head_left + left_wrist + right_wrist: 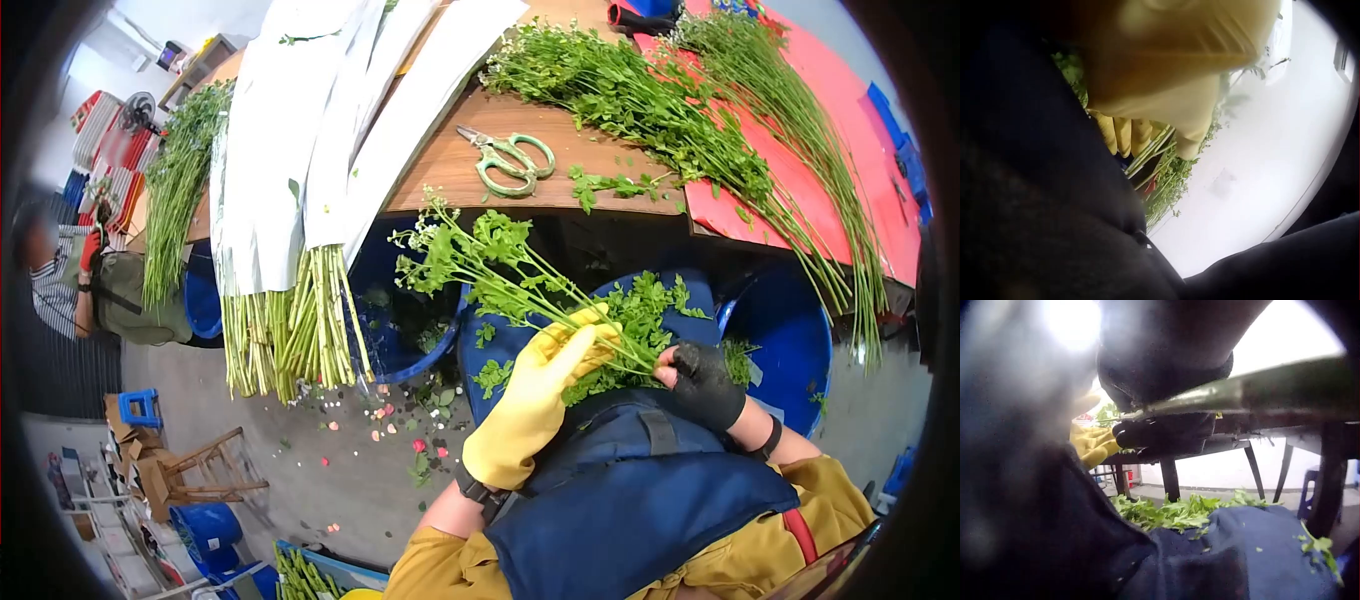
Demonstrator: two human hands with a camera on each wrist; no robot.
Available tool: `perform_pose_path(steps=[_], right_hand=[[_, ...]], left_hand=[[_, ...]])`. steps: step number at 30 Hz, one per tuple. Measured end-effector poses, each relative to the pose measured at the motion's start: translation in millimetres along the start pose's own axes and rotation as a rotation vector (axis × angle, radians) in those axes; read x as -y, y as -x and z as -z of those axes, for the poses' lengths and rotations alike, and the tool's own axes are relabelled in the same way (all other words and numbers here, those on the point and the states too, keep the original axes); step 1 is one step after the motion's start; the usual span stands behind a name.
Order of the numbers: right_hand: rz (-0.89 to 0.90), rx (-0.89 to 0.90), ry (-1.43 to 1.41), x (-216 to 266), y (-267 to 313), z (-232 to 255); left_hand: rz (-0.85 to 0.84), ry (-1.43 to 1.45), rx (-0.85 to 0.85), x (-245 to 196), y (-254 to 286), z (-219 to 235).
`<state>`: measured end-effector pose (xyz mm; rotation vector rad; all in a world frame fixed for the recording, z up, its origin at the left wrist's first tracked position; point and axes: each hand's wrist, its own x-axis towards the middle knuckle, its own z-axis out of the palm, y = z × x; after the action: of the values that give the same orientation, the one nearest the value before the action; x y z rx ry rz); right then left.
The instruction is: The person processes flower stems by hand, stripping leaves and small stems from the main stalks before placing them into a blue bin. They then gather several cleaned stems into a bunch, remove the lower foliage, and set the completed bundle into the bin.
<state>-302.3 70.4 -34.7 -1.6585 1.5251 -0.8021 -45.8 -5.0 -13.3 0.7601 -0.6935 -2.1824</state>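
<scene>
My left hand (540,385), in a yellow rubber glove, grips several thin green stems of white-flowered leafy sprigs (490,265). The blossoms fan out to the upper left of that hand. Lower on the same stems, my right hand (705,378) pinches with thumb and fingertips, in a black glove with bare tips. Close to the right wrist camera, a thick green stem (1260,394) runs out of the black-gloved fingers (1166,432). Loose leaves (640,310) lie heaped on the blue apron over my lap. Yellow fingers (1141,134) curl around stems in the left wrist view.
Green-handled scissors (515,165) lie on the wooden table (430,150). Long stems wrapped in white paper (270,130) overhang its edge at left. More flowering bunches (630,100) lie at right, partly on a red sheet (740,215). Blue bins (790,340) stand below. Petals litter the floor.
</scene>
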Motion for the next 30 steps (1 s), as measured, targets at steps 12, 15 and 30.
perform_pose_path(steps=[12,15,30], right_hand=[[0.727,-0.102,0.262,96.6,-103.7,8.5],[0.771,-0.095,0.327,101.2,-121.6,-3.3],[0.022,0.354,-0.286,97.7,-133.6,-10.2]], left_hand=[[-0.114,0.004,-0.003,1.5,-4.2,-12.4],[-0.098,0.024,-0.053,20.6,-6.5,6.1],[-0.061,-0.026,-0.076,7.7,9.2,2.1]])
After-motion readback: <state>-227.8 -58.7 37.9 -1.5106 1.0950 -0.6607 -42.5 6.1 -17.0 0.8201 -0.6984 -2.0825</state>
